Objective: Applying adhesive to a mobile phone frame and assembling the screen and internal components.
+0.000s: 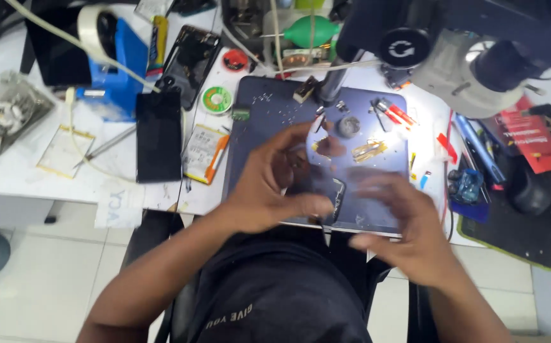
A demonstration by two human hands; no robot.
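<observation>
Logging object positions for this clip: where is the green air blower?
In the head view, the green blower lies at the top centre of the bench, beyond the dark mat and just left of the microscope.

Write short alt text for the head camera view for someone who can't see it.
Both hands, left hand and motion-blurred right hand, hover over a dark work mat on a cluttered white bench. A black phone lies left; a microscope stands upper right.

Small dark curved part (pixel 338 198), blurred, on the dark-blue work mat (pixel 269 121).

Dark blue mat (pixel 269 121), green blower (pixel 311 30)
</observation>
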